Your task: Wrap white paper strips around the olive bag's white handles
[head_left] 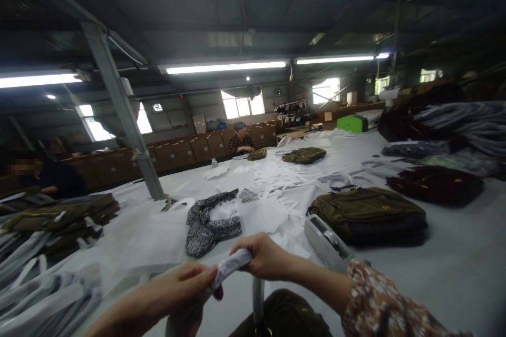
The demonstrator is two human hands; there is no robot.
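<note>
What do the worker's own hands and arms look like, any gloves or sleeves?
No gloves: both the left hand and the right hand are bare, with no rings or watch showing. The right arm wears a sleeve of brownish fabric with a small pale floral print, ending short of the wrist. The left forearm is uncovered as far as the picture shows.

We see a soft, crumpled white cloth strip pinched between our left hand and right hand. The olive bag looks like matt woven fabric. The table is smooth, matt grey. The speckled cloth looks limp.
</note>
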